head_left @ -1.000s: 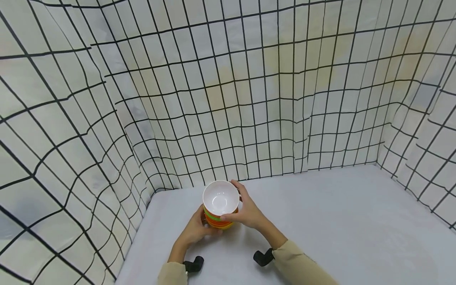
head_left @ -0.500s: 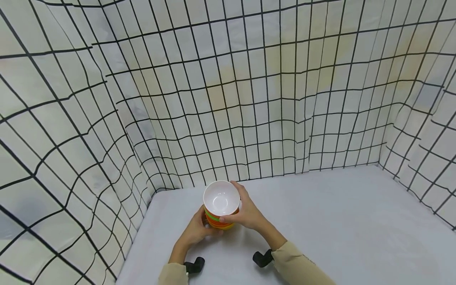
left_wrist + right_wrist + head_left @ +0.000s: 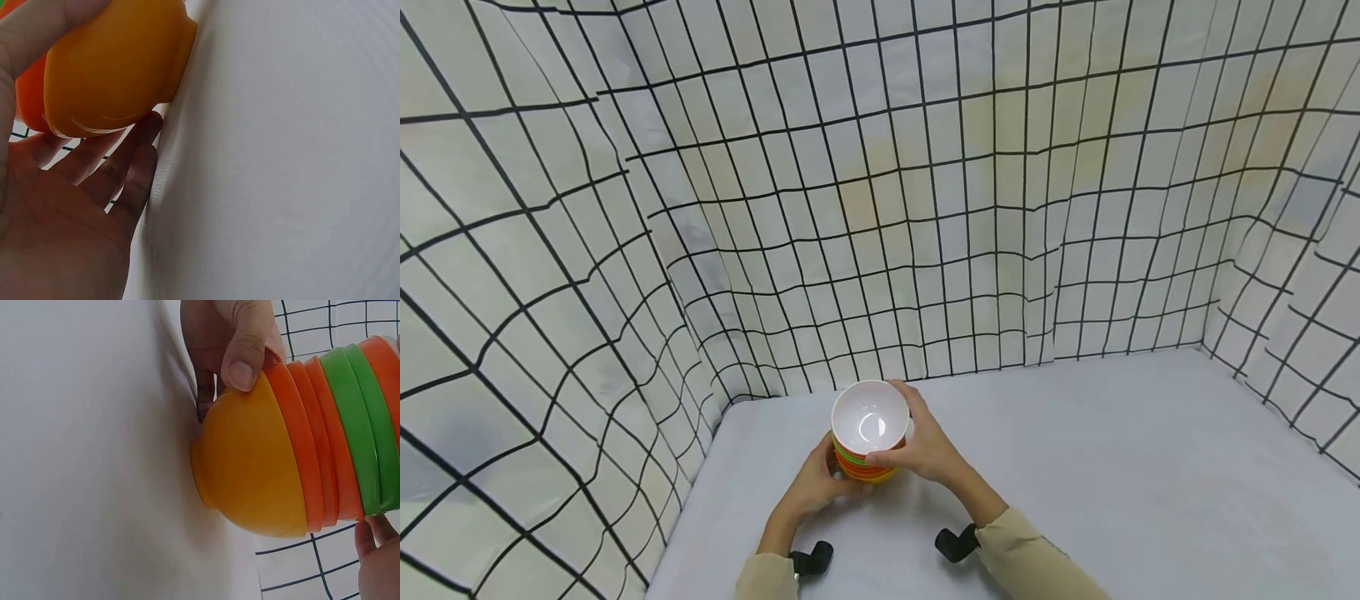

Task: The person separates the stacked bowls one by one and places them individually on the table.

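A nested stack of bowls stands on the table between both hands, its top bowl [image 3: 869, 417] showing a shiny white inside. The right wrist view shows the layers: a yellow-orange bowl [image 3: 250, 469] at the bottom, several orange bowls [image 3: 300, 437], then green bowls [image 3: 350, 425] and another orange one. My left hand [image 3: 814, 482] grips the lower stack, its thumb against the yellow-orange bowl and its fingers spread behind. Higher up, my right hand [image 3: 927, 442] holds the upper bowls from the right, thumb at the front and fingers round the far side.
A white-covered table [image 3: 1075, 467] lies under the stack. White walls with a black grid [image 3: 925, 208] enclose it at the back and both sides. Black wrist mounts [image 3: 957, 543] sit below each hand near the beige sleeves [image 3: 1037, 554].
The view has shifted slightly, so everything appears a little further right. Both hands keep their hold on the bowl stack, otherwise nearly unchanged.
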Available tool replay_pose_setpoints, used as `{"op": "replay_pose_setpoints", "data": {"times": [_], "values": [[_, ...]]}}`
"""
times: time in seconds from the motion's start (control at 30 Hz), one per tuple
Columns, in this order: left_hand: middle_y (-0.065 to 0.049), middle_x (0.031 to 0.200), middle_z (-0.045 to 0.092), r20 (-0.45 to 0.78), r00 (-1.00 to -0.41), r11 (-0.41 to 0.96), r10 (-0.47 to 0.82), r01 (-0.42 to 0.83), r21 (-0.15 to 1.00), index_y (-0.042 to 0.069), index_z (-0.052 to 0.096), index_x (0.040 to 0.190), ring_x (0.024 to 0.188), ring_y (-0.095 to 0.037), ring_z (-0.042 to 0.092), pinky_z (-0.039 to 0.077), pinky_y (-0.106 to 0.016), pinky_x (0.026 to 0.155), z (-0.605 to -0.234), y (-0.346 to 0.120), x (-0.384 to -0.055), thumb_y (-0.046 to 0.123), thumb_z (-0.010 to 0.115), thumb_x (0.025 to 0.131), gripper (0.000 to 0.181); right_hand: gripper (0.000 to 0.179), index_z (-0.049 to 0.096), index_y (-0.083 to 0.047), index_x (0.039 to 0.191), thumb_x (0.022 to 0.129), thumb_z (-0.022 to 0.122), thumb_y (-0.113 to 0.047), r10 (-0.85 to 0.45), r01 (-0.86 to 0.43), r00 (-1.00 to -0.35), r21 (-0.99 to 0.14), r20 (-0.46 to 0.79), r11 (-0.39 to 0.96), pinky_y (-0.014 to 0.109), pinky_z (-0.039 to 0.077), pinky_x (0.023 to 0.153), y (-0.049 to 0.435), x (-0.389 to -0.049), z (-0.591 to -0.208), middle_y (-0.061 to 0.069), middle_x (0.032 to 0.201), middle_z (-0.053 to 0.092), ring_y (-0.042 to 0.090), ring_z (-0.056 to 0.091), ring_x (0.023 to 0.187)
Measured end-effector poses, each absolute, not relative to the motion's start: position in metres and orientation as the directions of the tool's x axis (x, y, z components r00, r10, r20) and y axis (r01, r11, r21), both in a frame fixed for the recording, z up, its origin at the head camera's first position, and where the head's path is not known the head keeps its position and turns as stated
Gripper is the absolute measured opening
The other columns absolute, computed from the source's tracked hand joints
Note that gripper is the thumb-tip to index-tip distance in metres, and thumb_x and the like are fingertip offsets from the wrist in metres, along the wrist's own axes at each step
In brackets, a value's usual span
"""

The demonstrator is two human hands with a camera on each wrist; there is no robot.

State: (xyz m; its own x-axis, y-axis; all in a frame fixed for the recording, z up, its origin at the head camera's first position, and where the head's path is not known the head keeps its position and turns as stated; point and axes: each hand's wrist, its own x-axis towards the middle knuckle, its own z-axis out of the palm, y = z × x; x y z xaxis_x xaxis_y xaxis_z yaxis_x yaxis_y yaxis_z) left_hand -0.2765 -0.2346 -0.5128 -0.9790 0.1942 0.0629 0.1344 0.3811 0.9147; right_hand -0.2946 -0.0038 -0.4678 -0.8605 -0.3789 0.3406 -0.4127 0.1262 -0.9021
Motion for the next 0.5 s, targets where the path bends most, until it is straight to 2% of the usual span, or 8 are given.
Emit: {"op": "replay_pose_setpoints", "data": {"times": [0.3, 0.5], "values": [[-0.004, 0.146, 0.057, 0.068, -0.978, 0.378, 0.199, 0.141, 0.915, 0.021, 0.042, 0.153, 0.132, -0.029, 0.057, 0.040, -0.057, 0.120, -0.5128, -0.2349, -0.2762, 0.015, 0.094, 0.071, 0.097, 0.110, 0.031, -0.022, 0.158, 0.070, 0.096, -0.029, -0.358, -0.428, -0.863, -0.893, 0.357, 0.142, 0.054, 0.050, 0.111, -0.0036, -0.2950, -0.4675, 0.004, 0.150, 0.047, 0.027, 0.054, 0.131], [-0.003, 0.144, 0.059, 0.063, -0.978, 0.380, 0.199, 0.137, 0.915, 0.021, 0.044, 0.151, 0.130, -0.028, 0.058, 0.043, -0.055, 0.119, -0.5125, -0.2353, -0.2760, 0.015, 0.094, 0.072, 0.094, 0.110, 0.030, -0.024, 0.159, 0.071, 0.096, -0.029, -0.343, -0.416, -0.871, -0.900, 0.352, 0.134, 0.053, 0.051, 0.110, -0.0037, -0.2946, -0.4667, 0.005, 0.150, 0.047, 0.027, 0.054, 0.131]]}}
